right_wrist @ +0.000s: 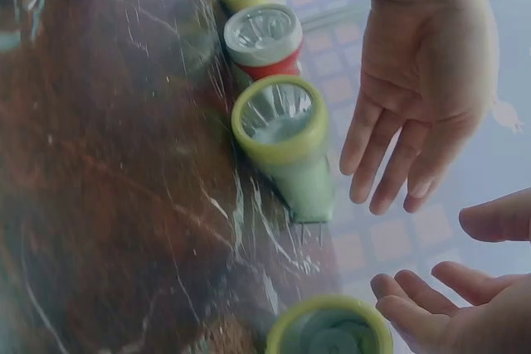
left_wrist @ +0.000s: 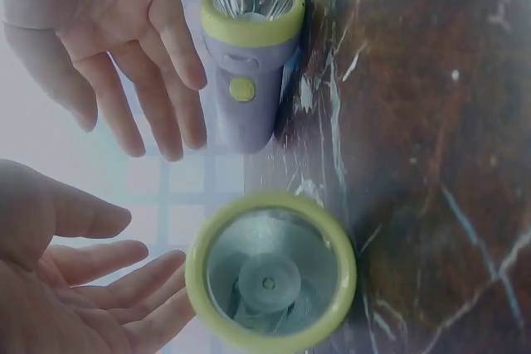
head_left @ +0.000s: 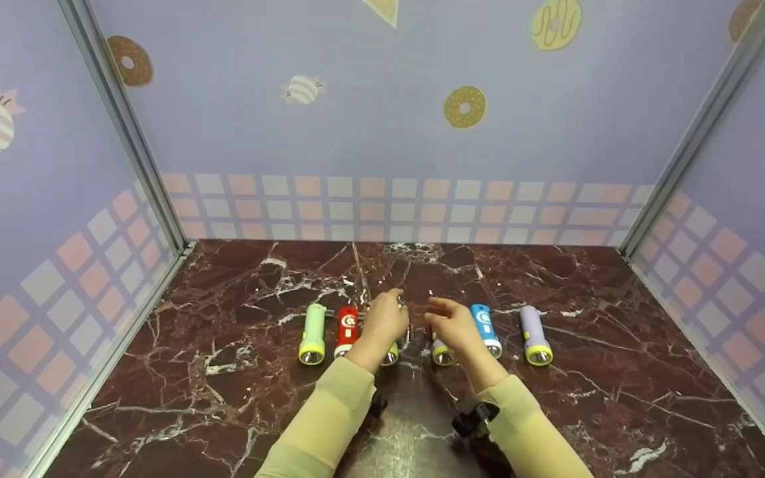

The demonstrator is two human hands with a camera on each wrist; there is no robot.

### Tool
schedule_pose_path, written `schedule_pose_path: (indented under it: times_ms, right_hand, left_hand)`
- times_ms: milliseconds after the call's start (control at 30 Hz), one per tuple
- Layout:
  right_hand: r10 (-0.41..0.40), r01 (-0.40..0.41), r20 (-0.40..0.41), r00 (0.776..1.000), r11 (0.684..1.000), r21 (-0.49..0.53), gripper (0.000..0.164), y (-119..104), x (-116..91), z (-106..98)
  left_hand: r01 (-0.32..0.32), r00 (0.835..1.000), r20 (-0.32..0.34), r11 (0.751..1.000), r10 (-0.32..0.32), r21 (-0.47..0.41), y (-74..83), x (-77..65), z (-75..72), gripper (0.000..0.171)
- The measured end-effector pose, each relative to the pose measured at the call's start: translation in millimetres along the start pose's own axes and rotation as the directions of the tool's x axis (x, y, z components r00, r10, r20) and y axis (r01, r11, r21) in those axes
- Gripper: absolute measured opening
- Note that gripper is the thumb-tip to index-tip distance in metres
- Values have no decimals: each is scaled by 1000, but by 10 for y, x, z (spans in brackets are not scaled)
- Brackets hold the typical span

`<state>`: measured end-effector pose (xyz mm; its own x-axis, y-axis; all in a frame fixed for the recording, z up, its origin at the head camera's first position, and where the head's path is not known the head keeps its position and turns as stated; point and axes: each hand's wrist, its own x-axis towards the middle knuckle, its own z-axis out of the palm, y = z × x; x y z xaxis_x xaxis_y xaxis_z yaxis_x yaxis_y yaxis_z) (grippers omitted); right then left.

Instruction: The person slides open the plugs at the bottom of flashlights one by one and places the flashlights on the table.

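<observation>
My left hand (head_left: pixel 384 324) hovers over a pale green flashlight (right_wrist: pixel 303 184) with a yellow rim, hiding most of it in the head view. Its fingers look relaxed in the left wrist view, with nothing between them. Beside it, my right hand (head_left: pixel 455 325) is held over a lilac flashlight (left_wrist: pixel 246 113) with a yellow button and rim. The right fingers spread loosely and hold nothing. A red flashlight (head_left: pixel 347 322) and another pale green flashlight (head_left: pixel 314 328) lie left of the hands. A blue flashlight (head_left: pixel 483 325) and a second lilac flashlight (head_left: pixel 534 328) lie to the right.
All the flashlights lie in a row on a dark red marbled table (head_left: pixel 223 411), lenses toward me. A patterned back wall (head_left: pixel 389 146) and side walls enclose the table. Dark wrist cameras, such as the right one (head_left: pixel 475 419), sit at the sleeves.
</observation>
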<state>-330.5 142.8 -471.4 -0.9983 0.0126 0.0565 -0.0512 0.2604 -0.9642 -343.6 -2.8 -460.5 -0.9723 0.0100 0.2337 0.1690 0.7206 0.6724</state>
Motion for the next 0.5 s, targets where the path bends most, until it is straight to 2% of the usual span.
schedule_pose_path:
  times_ms: [167, 367, 500]
  right_hand:
    - [8, -7, -38, 999, 1000, 18, 44, 48, 7, -102]
    - [-5, 2, -58, 998, 999, -45, 44, 107, -1, -197]
    - [2, -5, -55, 998, 998, -56, 45, 140, -8, -226]
  left_hand:
    - [-23, 1000, 21, 1000, 23, -1, 45, 0, 54, 37]
    - [-49, 997, 52, 999, 49, -14, 116, -22, 148, 37]
    - [-40, 996, 81, 999, 42, -26, 152, -35, 223, 37]
